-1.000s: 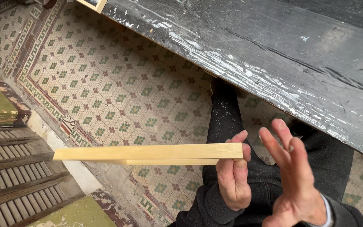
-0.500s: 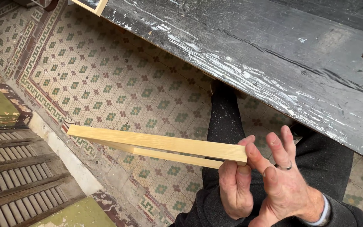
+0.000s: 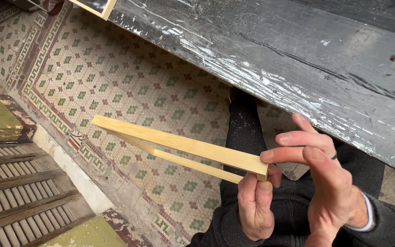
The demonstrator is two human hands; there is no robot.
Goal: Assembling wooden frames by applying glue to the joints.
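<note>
One head camera looks steeply down, close over the fingers; tiled floor beyond them, black bench above.

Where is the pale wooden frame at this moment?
In the head view, the wooden frame is held mid-air over the tiled floor, its right end between the left hand and right hand.
</note>
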